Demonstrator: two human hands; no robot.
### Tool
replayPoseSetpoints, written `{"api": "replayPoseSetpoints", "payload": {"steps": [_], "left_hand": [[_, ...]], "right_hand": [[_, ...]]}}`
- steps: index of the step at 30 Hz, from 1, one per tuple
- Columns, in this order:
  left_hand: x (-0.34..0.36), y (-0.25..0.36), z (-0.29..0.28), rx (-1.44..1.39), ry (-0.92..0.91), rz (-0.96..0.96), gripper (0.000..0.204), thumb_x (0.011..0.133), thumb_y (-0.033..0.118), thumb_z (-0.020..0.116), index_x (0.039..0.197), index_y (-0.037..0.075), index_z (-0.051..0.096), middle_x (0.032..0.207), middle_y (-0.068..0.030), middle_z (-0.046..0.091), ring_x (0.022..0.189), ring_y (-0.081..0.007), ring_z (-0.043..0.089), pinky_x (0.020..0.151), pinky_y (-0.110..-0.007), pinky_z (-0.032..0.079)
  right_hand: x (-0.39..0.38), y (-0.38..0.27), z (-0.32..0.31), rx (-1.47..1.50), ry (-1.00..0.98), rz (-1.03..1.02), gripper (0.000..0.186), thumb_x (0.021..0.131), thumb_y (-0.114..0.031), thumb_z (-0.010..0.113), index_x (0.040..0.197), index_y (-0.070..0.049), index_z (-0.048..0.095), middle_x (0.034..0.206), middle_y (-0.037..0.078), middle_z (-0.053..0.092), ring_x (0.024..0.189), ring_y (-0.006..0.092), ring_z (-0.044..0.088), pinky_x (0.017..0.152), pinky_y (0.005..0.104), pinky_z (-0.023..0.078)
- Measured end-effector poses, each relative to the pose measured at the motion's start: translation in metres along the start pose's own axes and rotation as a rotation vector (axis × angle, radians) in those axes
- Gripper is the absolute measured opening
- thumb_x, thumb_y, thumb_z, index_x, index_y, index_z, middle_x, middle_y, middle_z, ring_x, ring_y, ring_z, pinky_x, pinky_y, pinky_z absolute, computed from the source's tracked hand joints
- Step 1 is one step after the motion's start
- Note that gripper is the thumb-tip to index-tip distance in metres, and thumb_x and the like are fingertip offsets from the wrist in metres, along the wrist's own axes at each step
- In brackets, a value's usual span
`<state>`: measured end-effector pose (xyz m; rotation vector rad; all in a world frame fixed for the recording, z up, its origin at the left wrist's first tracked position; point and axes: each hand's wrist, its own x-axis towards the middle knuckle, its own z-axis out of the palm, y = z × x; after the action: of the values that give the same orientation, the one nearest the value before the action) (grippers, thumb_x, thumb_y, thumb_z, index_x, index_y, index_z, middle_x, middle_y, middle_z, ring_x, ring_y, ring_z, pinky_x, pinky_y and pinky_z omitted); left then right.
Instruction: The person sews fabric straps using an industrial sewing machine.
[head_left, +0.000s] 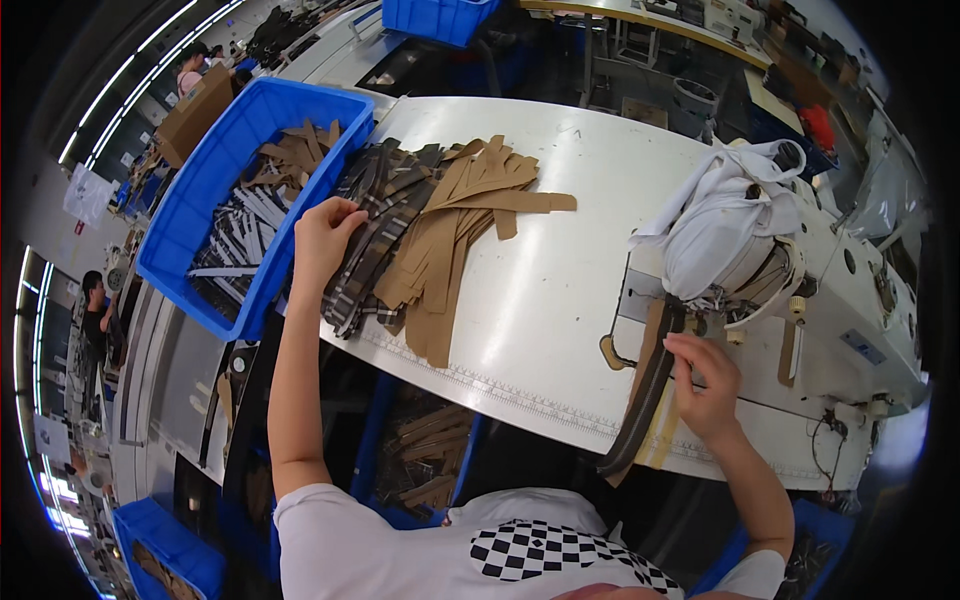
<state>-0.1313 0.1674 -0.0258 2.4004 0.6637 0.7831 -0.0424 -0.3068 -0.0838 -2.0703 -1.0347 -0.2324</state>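
My left hand (325,238) is at the left edge of a pile of dark plaid fabric strips (372,235). Its thumb and fingers are pinched together on the edge of one strip. Brown fabric strips (440,255) lie fanned out beside and partly over the plaid ones. On the right, a long dark strip (640,405) with a brown strip along its side runs from under the sewing machine (850,290) down past the table's front edge. My right hand (708,388) pinches the dark strip's right edge, just in front of the machine's needle area, which is partly hidden.
A blue bin (155,255) of brown, grey and plaid strips stands left of the piles. White cloth (715,225) covers the machine head. A ruler scale (540,402) runs along the front of the white table (560,300). Another blue bin (470,455) of strips sits below.
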Motion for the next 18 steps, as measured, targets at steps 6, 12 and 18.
{"api": "replayPoseSetpoints", "payload": {"steps": [6, 12, 18], "left_hand": [[-0.129, 0.141, 0.049, -0.475, -1.14, -0.051, 0.01, 0.09, 0.007, 0.066, 0.09, -0.003, 0.066, 0.072, -0.0019, 0.067, 0.069, -0.0046, 0.062, 0.061, -0.02, 0.049], [-0.129, 0.175, 0.123, -0.146, -0.213, 1.219, 0.03, 0.069, 0.001, 0.067, 0.098, 0.0, 0.069, 0.094, -0.0101, 0.066, 0.083, -0.0278, 0.065, 0.067, -0.032, 0.057], [-0.113, 0.17, 0.181, -0.36, -0.207, 1.363, 0.041, 0.061, 0.002, 0.066, 0.101, -0.004, 0.067, 0.101, -0.0119, 0.066, 0.091, -0.0274, 0.065, 0.07, -0.033, 0.058]], "right_hand": [[0.028, -0.063, 0.02, 1.085, -0.356, 0.859, 0.027, 0.099, -0.019, 0.054, 0.106, 0.006, 0.059, 0.093, 0.013, 0.066, 0.068, 0.0172, 0.068, 0.053, 0.0242, 0.053], [0.007, -0.041, 0.014, 0.913, -0.352, 0.886, 0.023, 0.098, -0.018, 0.056, 0.089, 0.003, 0.06, 0.068, 0.005, 0.062, 0.053, 0.0094, 0.061, 0.046, 0.0207, 0.048], [-0.006, 0.005, 0.001, -0.22, 0.025, -0.017, 0.027, 0.084, -0.023, 0.07, 0.102, -0.004, 0.064, 0.101, 0.008, 0.067, 0.088, 0.0281, 0.065, 0.076, 0.038, 0.052]]}}
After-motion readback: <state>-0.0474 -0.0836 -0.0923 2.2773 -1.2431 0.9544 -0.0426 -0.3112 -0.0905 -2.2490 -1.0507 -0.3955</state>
